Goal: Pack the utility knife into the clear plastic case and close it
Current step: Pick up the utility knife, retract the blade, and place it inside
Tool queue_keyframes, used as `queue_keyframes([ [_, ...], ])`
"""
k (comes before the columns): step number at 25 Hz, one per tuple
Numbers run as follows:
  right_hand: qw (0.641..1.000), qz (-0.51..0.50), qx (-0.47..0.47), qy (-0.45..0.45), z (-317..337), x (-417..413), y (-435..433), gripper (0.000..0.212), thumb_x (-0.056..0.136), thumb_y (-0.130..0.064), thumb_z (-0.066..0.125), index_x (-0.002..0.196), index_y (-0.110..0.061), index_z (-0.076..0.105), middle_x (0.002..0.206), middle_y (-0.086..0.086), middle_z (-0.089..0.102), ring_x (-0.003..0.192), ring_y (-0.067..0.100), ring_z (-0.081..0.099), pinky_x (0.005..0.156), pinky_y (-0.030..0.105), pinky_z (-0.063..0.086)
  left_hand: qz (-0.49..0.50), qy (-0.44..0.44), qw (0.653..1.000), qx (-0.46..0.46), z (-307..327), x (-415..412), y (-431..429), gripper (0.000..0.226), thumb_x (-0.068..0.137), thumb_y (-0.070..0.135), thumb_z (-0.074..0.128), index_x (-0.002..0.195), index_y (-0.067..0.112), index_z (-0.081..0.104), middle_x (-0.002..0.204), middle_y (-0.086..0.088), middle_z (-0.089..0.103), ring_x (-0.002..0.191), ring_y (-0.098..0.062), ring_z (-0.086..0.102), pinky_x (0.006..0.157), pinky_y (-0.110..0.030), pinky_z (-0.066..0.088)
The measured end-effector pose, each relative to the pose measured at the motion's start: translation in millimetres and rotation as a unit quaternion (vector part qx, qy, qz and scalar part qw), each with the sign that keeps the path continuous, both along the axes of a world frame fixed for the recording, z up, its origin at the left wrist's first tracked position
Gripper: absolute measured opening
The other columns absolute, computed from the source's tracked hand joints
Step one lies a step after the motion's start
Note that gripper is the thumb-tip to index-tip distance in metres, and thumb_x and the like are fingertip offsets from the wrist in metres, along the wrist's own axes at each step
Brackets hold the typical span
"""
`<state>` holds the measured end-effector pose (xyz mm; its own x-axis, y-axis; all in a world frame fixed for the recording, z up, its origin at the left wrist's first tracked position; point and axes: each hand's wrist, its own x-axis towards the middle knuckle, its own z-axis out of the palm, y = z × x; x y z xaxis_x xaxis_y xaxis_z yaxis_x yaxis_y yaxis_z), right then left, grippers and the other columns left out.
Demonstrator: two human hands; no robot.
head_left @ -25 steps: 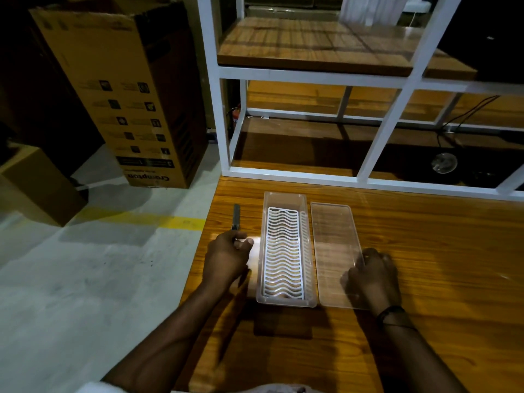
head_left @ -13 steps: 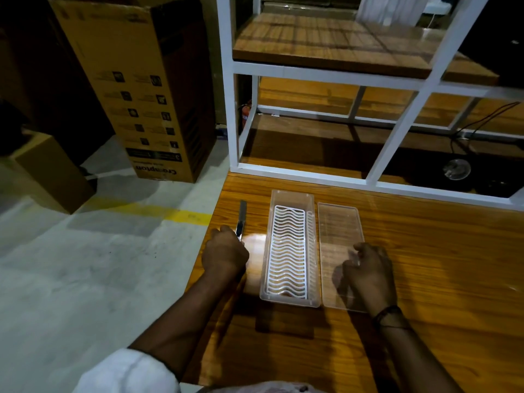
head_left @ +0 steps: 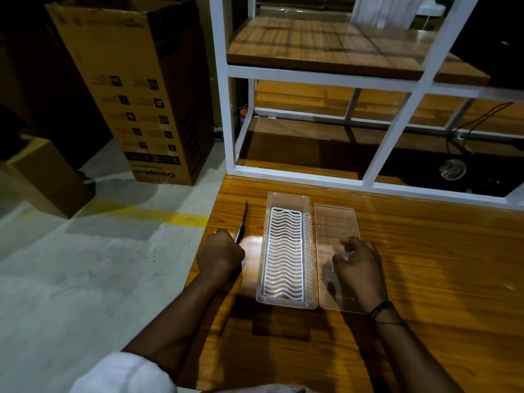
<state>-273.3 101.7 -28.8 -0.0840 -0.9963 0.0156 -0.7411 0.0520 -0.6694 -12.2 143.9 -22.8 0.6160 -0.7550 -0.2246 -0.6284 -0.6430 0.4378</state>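
Note:
The clear plastic case (head_left: 286, 198) lies open on the wooden table (head_left: 425, 265), with a white wavy grid insert inside it. Its clear lid (head_left: 336, 222) lies flat just to the right, touching the case. My left hand (head_left: 219, 256) is fisted around the utility knife (head_left: 243, 221), whose dark blade end sticks out forward, left of the case near the table's left edge. My right hand (head_left: 360, 268) hovers over the near half of the lid with fingers loosely curled and nothing in them.
A white metal frame shelf (head_left: 229, 114) with wooden boards stands at the table's far edge. Left of the table is a concrete floor with a tall cardboard box (head_left: 136, 89) and a smaller box (head_left: 45, 180). A cable and round object (head_left: 452, 168) lie behind the frame.
My left hand has closed into a fist on the knife and lifted its handle. My right hand has risen off the lid's near end and drawn slightly forward.

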Motion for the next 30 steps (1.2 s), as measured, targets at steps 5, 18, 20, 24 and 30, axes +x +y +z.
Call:
queue_keyframes([
  [5,0.999,0.015,-0.024,-0.019,7,9,-2,0.032,0.084,-0.012,0.069,0.116,-0.013,0.069,0.118,0.008,0.065,0.100,0.025,0.065,0.081,0.026,0.049,0.037,0.151,0.981,-0.115,10,8,3,0.020,0.088,0.035,0.075,0.095,0.017,0.068,0.095,-0.005,0.074,0.086,-0.025,0.070,0.073,-0.033,0.053],
  [18,0.909,0.120,0.088,-0.389,66,62,4,0.023,0.096,-0.031,0.063,0.097,-0.014,0.079,0.093,0.010,0.079,0.077,0.023,0.072,0.057,0.031,0.051,-0.062,0.485,0.848,-0.204,53,-58,17,0.019,0.090,0.017,0.079,0.097,0.008,0.064,0.065,0.005,0.072,0.060,-0.007,0.071,0.055,-0.028,0.057],
  [20,0.903,0.119,0.092,-0.403,65,65,3,0.023,0.095,-0.031,0.064,0.096,-0.014,0.079,0.093,0.011,0.079,0.072,0.020,0.070,0.054,0.029,0.048,-0.077,0.503,0.836,-0.207,51,-65,19,0.018,0.091,0.013,0.077,0.096,0.006,0.061,0.059,0.006,0.069,0.054,-0.003,0.068,0.048,-0.022,0.053],
  [24,0.905,0.103,0.080,-0.404,62,65,-1,0.017,0.093,-0.024,0.068,0.092,-0.010,0.077,0.088,0.015,0.078,0.068,0.023,0.067,0.054,0.031,0.049,-0.106,0.442,0.863,-0.221,47,-66,20,0.023,0.089,0.021,0.080,0.100,0.017,0.061,0.078,0.002,0.068,0.057,-0.002,0.066,0.047,-0.023,0.049],
  [30,0.905,0.111,0.063,-0.406,67,59,-13,0.016,0.095,-0.021,0.066,0.100,-0.010,0.076,0.091,0.012,0.078,0.075,0.020,0.072,0.056,0.025,0.053,-0.283,0.313,0.882,-0.209,51,-50,34,0.092,0.072,0.029,0.093,0.146,0.051,0.042,0.120,0.012,0.064,0.080,-0.014,0.074,0.070,-0.035,0.065],
])
